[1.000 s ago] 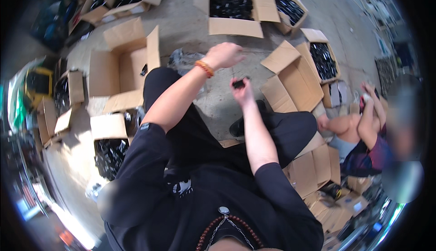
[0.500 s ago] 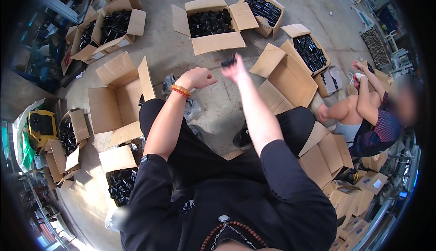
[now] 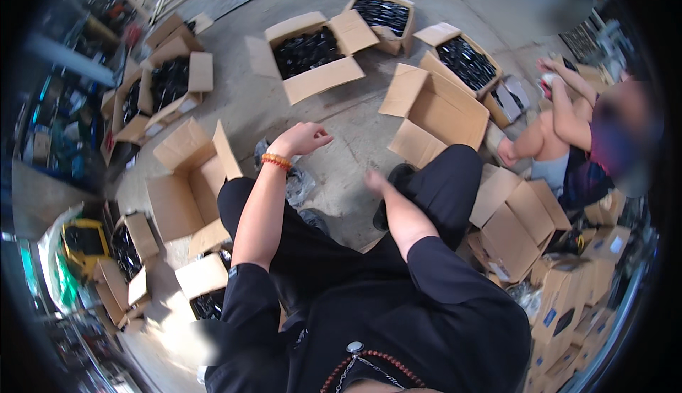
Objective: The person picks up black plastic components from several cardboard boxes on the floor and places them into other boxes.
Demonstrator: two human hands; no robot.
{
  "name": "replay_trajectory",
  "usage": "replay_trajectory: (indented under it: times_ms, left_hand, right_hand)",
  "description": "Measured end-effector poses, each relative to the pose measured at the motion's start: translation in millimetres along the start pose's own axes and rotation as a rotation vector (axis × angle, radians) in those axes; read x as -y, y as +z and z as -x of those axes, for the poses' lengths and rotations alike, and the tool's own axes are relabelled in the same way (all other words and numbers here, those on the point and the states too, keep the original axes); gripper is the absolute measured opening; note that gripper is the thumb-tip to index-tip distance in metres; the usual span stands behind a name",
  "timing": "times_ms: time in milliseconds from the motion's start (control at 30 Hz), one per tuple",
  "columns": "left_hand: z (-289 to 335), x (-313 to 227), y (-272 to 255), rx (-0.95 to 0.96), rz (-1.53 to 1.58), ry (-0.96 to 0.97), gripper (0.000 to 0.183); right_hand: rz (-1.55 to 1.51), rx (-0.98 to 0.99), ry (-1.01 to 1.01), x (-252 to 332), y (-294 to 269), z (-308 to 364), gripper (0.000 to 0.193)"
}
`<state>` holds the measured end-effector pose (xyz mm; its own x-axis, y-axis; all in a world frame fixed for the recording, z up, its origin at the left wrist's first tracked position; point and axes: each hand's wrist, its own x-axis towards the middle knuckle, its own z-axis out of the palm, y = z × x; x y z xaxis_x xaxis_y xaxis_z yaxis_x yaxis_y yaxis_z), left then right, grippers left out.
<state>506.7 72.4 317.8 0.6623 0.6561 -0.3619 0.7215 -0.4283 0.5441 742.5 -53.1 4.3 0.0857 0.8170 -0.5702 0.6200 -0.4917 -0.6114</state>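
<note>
My left hand, with an orange bead bracelet at its wrist, hovers over the floor beyond my knees. Its fingers are curled in loosely, and nothing shows in them. Lower and to the right, my right hand is smeared by motion between my knees, so its fingers cannot be read. No black part is visible at it. Below my left hand lies clear plastic wrap. An open carton stands left of my left knee, and another open carton sits beyond my right knee.
Cartons of black parts stand ahead: a wide one, a smaller one and one to the right. More filled cartons are at the left. A seated co-worker is at the right, near stacked cartons.
My right hand has drawn back toward my body; the black part it held no longer shows in it. My left hand keeps its curled pose. The view has shifted slightly.
</note>
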Motion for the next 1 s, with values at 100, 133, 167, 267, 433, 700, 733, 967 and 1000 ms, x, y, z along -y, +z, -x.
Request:
replay_trajectory:
  times_ms: [100,133,167,267,433,700,733,967,1000]
  left_hand:
    - [-1.1,2.6,9.9,0.03,-0.044,0.013,0.042]
    - [-9.4,-8.4,15.7,0.033,-0.031,0.036,0.041]
    - [-18.1,-14.1,20.1,0.042,-0.046,0.048,0.041]
    - [-22.6,-31.9,21.0,0.054,-0.008,-0.001,0.043]
    - [-33.9,-81.8,21.4,0.077,-0.085,-0.032,0.044]
    - [-39.3,-112.2,36.0,0.051,-0.106,0.093,0.039]
    - [-38.9,-114.5,39.9,0.058,-0.094,0.117,0.039]
    - [-75.8,-127.8,54.4,0.182,-0.092,0.189,0.039]
    - [-85.0,-132.5,61.4,0.16,-0.041,0.224,0.04]
  right_hand:
    - [0.581,0.651,-0.052,32.9,21.0,29.9,0.049]
    - [0.361,0.45,-0.034,41.9,22.5,21.9,0.041]
    - [-0.111,0.427,-0.208,50.5,13.4,14.2,0.036]
    - [-0.539,0.036,-0.476,116.8,-28.9,32.4,0.027]
    - [-0.338,-0.109,-0.391,133.0,-123.3,81.4,0.031]
    - [-0.071,-0.289,-0.449,121.8,-222.3,185.3,0.036]
    - [-0.061,-0.299,-0.44,113.3,-233.1,194.0,0.037]
    - [-0.723,-0.376,-0.69,87.2,-229.3,209.1,0.018]
    - [-0.606,-0.437,-0.659,87.2,-231.1,212.2,0.018]
